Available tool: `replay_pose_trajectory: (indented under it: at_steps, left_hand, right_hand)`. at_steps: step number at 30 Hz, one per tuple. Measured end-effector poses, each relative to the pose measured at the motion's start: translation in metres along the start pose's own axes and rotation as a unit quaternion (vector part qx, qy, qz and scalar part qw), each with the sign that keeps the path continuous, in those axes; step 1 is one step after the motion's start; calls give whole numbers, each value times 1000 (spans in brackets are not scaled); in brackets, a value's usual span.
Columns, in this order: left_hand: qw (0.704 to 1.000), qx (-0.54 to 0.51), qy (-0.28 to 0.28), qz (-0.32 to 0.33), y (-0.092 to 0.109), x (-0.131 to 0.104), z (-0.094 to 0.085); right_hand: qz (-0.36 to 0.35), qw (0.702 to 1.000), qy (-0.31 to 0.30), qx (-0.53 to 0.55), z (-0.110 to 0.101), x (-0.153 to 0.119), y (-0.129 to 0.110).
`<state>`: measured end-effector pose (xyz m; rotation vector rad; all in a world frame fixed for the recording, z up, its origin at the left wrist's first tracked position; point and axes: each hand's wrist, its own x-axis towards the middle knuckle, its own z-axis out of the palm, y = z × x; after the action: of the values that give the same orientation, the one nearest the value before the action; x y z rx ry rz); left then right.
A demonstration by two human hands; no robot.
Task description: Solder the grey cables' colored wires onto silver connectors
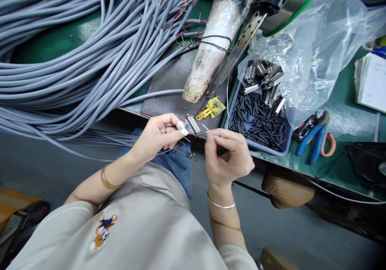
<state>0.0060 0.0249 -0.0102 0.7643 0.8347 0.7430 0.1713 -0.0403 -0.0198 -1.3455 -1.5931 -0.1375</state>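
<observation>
My left hand [164,133] is closed on a metal connector [193,124] with small coloured wires at its back, held just in front of the bench edge. To its right, my right hand [227,155] is pinched, thumb against forefinger; a thin pale strip shows at the fingertips, too small to make out. A yellow clip [208,111] lies on the dark plate [163,75] beyond the connector. Above that plate hangs a white wrapped tube [208,57], dirty at its lower end, beside a slotted metal bar [241,45].
Many grey cables [90,69] cover the left of the bench. On the right, a blue tray [271,149] holds black sleeves and metal connectors, with a plastic bag [319,49] over its back. Further right are blue-handled pliers [316,139] and a paper stack [372,81].
</observation>
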Motion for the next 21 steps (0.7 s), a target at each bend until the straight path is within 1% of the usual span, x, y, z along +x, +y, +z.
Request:
replay_pose_trajectory:
  at_steps: [1,2,3,6,8,11,15,21]
  left_hand:
    - [1000,-3,9,7,1,0,0]
    - [1000,-4,14,12,1,1,0]
    - [1000,-2,15,16,2,1,0]
    - [999,5,19,33,3,2,2]
    - [998,18,29,53,3,4,4]
    - [993,42,43,98,3,7,6]
    - [982,70,58,163,3,9,10]
    - [966,114,81,218,7,12,17]
  right_hand:
    - [17,1000,18,2,0,-1,1]
    - [26,999,24,5,0,-2,2]
    - [27,999,17,9,0,-3,2]
    - [11,999,-35,22,4,-5,1]
    - [15,998,-47,37,9,-7,1]
    - [38,997,-36,55,15,-7,2]
    - [54,995,-38,75,16,-2,3]
    - [56,994,-24,96,16,6,4]
